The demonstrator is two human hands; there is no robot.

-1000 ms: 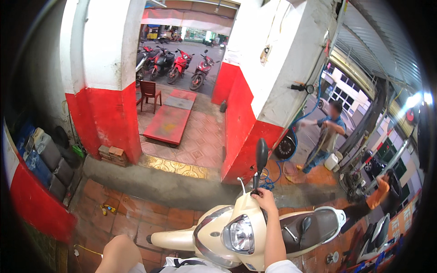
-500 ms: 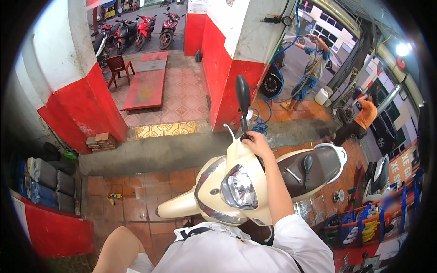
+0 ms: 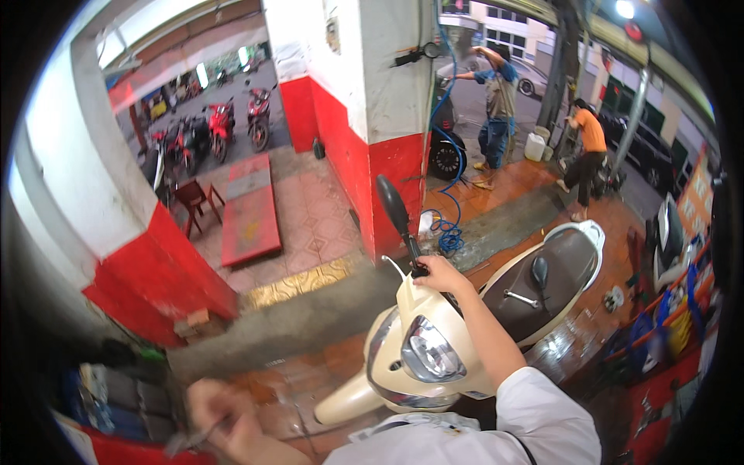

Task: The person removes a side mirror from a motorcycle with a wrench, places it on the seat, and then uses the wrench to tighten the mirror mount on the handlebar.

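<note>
A cream scooter (image 3: 411,387) stands in front of me. Its black side mirror (image 3: 394,203) rises from the handlebar. At the foot of the mirror stem (image 3: 416,262), my right hand (image 3: 440,276) is closed around the black base. My left hand (image 3: 223,417) is raised at the lower left, smeared by motion; its fingers look curled round a thin greyish thing whose kind is blurred. On the dark seat (image 3: 558,271) lie a second mirror (image 3: 540,271) and a silver wrench (image 3: 522,299).
A red-and-white pillar (image 3: 391,178) stands beyond the scooter. Blue hose (image 3: 449,234) lies coiled by it. Two people work behind, one holding a hose, another in an orange shirt (image 3: 590,132). Cases (image 3: 128,399) sit at the lower left, a tool rack (image 3: 659,333) at the right.
My left hand has come into view at the lower left, moving fast. My right hand stays on the mirror base. The view has shifted, and the orange-shirted person stands more upright.
</note>
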